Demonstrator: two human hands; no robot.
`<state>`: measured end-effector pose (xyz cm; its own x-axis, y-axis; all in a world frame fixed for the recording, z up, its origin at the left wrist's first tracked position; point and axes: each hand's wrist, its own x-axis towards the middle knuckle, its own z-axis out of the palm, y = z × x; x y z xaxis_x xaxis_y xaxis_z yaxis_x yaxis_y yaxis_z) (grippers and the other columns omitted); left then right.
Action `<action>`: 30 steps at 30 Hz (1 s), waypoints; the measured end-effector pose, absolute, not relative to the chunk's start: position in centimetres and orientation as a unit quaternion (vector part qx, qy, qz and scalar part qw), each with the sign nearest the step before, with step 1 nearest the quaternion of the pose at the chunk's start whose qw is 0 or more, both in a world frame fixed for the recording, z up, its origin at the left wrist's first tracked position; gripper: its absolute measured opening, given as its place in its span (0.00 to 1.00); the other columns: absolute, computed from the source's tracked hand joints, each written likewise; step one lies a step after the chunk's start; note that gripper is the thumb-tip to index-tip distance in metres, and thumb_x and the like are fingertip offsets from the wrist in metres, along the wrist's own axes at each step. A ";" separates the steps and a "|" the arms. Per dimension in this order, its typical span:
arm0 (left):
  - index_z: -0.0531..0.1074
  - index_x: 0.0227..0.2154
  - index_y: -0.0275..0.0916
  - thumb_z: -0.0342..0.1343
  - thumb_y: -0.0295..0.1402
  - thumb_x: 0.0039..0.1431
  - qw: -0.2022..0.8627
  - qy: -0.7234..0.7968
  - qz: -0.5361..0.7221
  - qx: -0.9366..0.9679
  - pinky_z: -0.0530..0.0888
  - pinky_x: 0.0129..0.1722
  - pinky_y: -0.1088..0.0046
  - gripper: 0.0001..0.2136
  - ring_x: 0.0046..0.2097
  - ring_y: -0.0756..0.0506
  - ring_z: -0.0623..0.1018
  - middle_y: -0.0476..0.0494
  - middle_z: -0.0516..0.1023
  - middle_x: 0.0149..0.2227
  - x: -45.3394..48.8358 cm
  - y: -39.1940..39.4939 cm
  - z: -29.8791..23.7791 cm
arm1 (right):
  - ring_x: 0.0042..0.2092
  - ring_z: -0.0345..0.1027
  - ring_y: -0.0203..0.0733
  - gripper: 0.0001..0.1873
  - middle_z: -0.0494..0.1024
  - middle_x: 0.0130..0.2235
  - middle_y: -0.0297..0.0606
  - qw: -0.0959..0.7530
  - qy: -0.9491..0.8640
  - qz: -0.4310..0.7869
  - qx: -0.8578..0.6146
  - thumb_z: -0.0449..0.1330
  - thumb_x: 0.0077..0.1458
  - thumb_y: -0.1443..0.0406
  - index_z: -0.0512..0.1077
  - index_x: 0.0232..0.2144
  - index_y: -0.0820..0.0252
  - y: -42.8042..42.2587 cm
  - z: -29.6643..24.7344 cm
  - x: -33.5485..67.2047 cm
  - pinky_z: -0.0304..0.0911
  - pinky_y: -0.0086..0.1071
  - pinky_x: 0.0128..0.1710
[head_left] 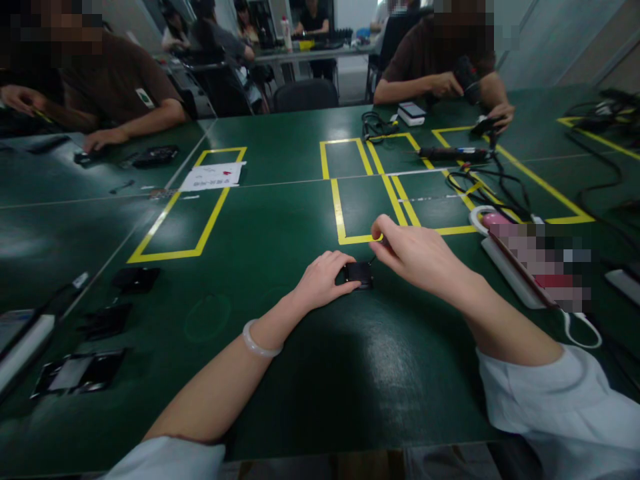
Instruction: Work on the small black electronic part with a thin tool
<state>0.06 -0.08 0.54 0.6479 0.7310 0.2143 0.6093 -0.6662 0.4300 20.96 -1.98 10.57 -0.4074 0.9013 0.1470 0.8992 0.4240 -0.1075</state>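
A small black rectangular part [361,274] lies on the green table in front of me. My left hand [327,277] grips it from the left, fingers along its far side and thumb along its near edge. To the right and slightly above, my right hand [413,257] is closed in a pinch. A thin dark tip [373,261] shows between those fingers and the part's far right corner; the rest of what I pinch is hidden, and I cannot tell its kind.
Yellow tape outlines [341,220] mark the table [280,373] beyond my hands. Several black parts [107,320] lie at left. A phone in a pink case [530,260], a black electric screwdriver [453,155] and tangled cables [493,183] are at right. Two co-workers sit across the table.
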 end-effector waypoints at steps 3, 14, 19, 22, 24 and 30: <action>0.67 0.46 0.39 0.54 0.46 0.60 0.162 0.374 0.191 0.893 0.71 0.44 0.63 0.17 0.44 0.41 0.72 0.42 0.73 0.43 0.1 -0.1 0.5 | 0.30 0.70 0.42 0.12 0.77 0.30 0.36 0.072 -0.839 -0.008 -0.539 0.45 0.64 0.59 0.64 0.41 0.58 -2.0 10.6 20.9 0.43 0.31 0.24; 0.67 0.46 0.40 0.53 0.47 0.61 0.164 0.376 0.187 0.893 0.70 0.44 0.63 0.17 0.45 0.41 0.72 0.42 0.74 0.44 0.1 -0.1 0.7 | 0.29 0.70 0.42 0.13 0.78 0.30 0.36 0.073 -0.838 -0.016 -0.540 0.45 0.65 0.58 0.65 0.41 0.58 -1.9 10.5 21.1 0.43 0.31 0.24; 0.67 0.46 0.40 0.54 0.47 0.61 0.168 0.377 0.189 0.891 0.70 0.45 0.63 0.17 0.44 0.41 0.72 0.42 0.74 0.43 0.2 -0.1 0.7 | 0.31 0.71 0.41 0.12 0.79 0.34 0.38 0.091 -0.840 0.001 -0.534 0.45 0.64 0.61 0.63 0.44 0.59 -1.9 10.6 21.0 0.45 0.31 0.24; 0.68 0.46 0.40 0.54 0.46 0.61 0.171 0.379 0.188 0.890 0.70 0.44 0.63 0.17 0.44 0.41 0.72 0.42 0.74 0.43 0.2 -0.1 0.8 | 0.31 0.70 0.41 0.12 0.79 0.32 0.37 0.079 -0.838 -0.002 -0.539 0.45 0.64 0.59 0.64 0.42 0.58 -1.9 10.7 20.9 0.45 0.31 0.25; 0.68 0.45 0.40 0.54 0.46 0.61 0.172 0.379 0.188 0.890 0.70 0.44 0.63 0.17 0.44 0.41 0.72 0.42 0.74 0.43 0.2 -0.1 0.8 | 0.30 0.70 0.42 0.13 0.78 0.31 0.38 0.066 -0.834 -0.013 -0.547 0.44 0.65 0.59 0.65 0.41 0.59 -1.9 10.7 20.9 0.44 0.31 0.25; 0.68 0.45 0.40 0.54 0.45 0.60 0.166 0.377 0.186 0.892 0.70 0.45 0.62 0.17 0.45 0.41 0.72 0.42 0.73 0.44 0.2 -0.1 0.8 | 0.30 0.70 0.41 0.13 0.79 0.33 0.37 0.089 -0.836 -0.016 -0.542 0.43 0.64 0.61 0.64 0.43 0.59 -1.9 10.6 20.9 0.44 0.31 0.25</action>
<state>0.15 -0.15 0.78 0.6462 0.7348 0.2061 0.6115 -0.6601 0.4363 20.92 -1.88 10.56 -0.3972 0.9024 0.1669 0.9083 0.4125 -0.0692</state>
